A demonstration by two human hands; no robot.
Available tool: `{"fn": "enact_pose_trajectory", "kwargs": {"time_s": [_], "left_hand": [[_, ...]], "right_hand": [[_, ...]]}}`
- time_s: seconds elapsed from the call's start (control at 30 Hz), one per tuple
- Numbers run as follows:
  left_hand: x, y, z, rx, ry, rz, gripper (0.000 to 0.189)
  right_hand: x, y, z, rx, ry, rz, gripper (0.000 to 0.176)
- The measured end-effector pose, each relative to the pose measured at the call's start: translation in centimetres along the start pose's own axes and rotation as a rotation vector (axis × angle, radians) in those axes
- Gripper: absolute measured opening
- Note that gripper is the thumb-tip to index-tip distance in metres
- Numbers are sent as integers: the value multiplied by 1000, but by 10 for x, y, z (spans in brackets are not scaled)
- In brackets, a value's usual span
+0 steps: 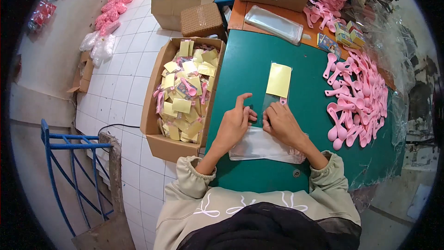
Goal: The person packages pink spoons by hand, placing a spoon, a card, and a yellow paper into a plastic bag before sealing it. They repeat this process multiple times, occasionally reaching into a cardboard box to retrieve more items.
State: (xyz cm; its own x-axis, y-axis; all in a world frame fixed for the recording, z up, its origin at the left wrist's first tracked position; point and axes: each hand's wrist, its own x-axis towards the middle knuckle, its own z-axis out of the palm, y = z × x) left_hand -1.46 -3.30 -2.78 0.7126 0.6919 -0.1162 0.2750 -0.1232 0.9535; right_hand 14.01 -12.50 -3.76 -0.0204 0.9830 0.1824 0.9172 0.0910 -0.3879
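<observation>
A clear plastic bag (270, 100) with a yellow card (279, 79) in its far end lies on the green tabletop. The handle end of a pink spoon (283, 101) shows just past the fingers of my right hand (283, 124). Those fingers are curled down over the spoon and the bag's near part; the rest of the spoon is hidden. Left of the bag is my left hand (235, 125), its index finger stretched out and the others loosely bent, with nothing seen in it. Beneath my wrists lies a stack of clear plastic bags (259, 150).
Many pink spoons (358, 99) are heaped on the table's right side. An open carton (152, 125) at the left holds packed bags with yellow cards. More plastic bags (275, 24) and small boxes (349, 34) sit at the back. A blue metal frame (74, 147) stands far left.
</observation>
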Motion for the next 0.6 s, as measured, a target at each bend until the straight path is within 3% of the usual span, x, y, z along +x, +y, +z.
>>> {"fn": "enact_pose_trajectory", "kwargs": {"time_s": [0.17,0.47,0.6], "left_hand": [[11,-1,2,59,46,80,32],[18,1,23,-106,229,106,31],[10,12,10,-143,31,-117,33]], "right_hand": [[-3,-3,-16,90,-52,27,16],[-2,4,-6,92,-64,60,18],[-3,-2,-22,113,11,75,18]]}}
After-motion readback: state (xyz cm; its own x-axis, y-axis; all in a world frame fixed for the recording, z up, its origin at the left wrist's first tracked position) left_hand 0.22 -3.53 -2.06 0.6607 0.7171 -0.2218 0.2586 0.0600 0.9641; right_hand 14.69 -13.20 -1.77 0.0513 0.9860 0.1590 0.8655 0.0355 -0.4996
